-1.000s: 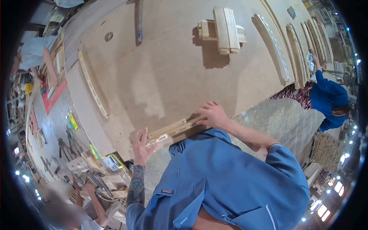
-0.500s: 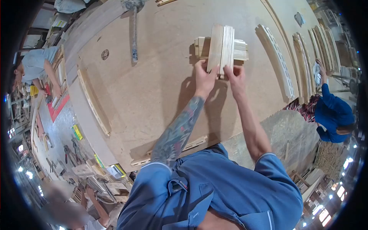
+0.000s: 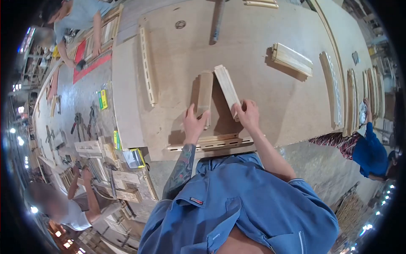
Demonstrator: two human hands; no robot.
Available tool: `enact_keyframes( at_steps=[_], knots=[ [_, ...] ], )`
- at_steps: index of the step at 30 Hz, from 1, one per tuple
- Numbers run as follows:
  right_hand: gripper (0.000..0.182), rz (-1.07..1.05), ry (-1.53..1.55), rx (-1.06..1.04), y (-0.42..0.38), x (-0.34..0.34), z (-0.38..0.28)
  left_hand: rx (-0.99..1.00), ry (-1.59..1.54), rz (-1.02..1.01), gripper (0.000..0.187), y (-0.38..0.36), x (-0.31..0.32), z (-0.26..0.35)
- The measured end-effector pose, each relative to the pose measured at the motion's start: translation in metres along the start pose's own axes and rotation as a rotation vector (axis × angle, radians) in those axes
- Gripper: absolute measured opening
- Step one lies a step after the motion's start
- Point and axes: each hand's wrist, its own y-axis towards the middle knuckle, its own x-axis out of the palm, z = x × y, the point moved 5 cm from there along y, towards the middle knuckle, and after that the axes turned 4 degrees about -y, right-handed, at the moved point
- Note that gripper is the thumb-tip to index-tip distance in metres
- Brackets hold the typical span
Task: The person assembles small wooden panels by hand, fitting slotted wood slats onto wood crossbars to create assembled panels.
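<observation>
My left hand (image 3: 196,125) grips the near end of a small bundle of wooden slats (image 3: 205,91), thumb on one side and fingers on the other. The bundle lies lengthwise, pointing away from me. Close by on the right, my right hand (image 3: 248,115) is closed on the lower end of a second, paler bundle of slats (image 3: 226,86), which slants up to the left. At their far ends the two bundles nearly meet, with a wedge of shadow between them. Farther right, apart from both hands, a stack of short slats (image 3: 292,61) rests on the board-topped table (image 3: 253,38).
Slotted wooden strips lie at the left (image 3: 147,63), along the front edge (image 3: 211,143) and at the right (image 3: 333,91). A hammer handle (image 3: 218,21) is at the top. Co-workers are at upper left (image 3: 80,21), lower left (image 3: 76,207) and right (image 3: 372,150).
The slats held together above the crosswise stack are now parted into two bundles, one per hand, nearer my body and left of that stack. The camera view has turned.
</observation>
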Motion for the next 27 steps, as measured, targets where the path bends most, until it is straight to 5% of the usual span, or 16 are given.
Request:
enact_keyframes(
  at_steps=[3,6,10,11,15,20,22,25,27],
  knots=[
    [0.060,0.075,-0.119,-0.030,0.015,-0.002,-0.043,-0.073,-0.193,-0.005,0.090,0.023,0.013,0.022],
    [0.069,0.037,-0.244,0.001,0.027,0.031,-0.059,-0.095,0.027,-0.042,0.085,0.041,0.027,0.034],
    [0.047,-0.149,0.134,0.230,0.024,0.020,-0.066,-0.096,-0.364,-0.068,0.071,0.048,0.014,0.015],
    [0.044,0.031,0.203,0.159,0.022,0.015,-0.060,-0.091,-0.495,-0.068,0.069,0.052,0.003,0.007],
    [0.045,0.199,0.015,0.154,0.039,0.020,-0.008,-0.078,-0.166,0.245,0.069,0.059,0.000,-0.030],
    [0.046,0.122,-0.068,0.151,0.032,0.034,-0.025,0.003,-0.225,0.163,0.066,0.045,0.005,-0.004],
    [0.040,0.165,0.187,0.236,0.033,0.017,-0.011,-0.074,-0.469,0.157,0.070,0.048,-0.010,-0.015],
    [0.041,0.257,-0.137,0.184,0.035,-0.001,0.000,-0.123,-0.147,0.422,0.070,0.050,-0.017,-0.041],
    [0.043,0.242,-0.124,0.142,0.037,0.009,-0.007,-0.094,-0.124,0.383,0.069,0.050,-0.004,-0.039]
  ],
)
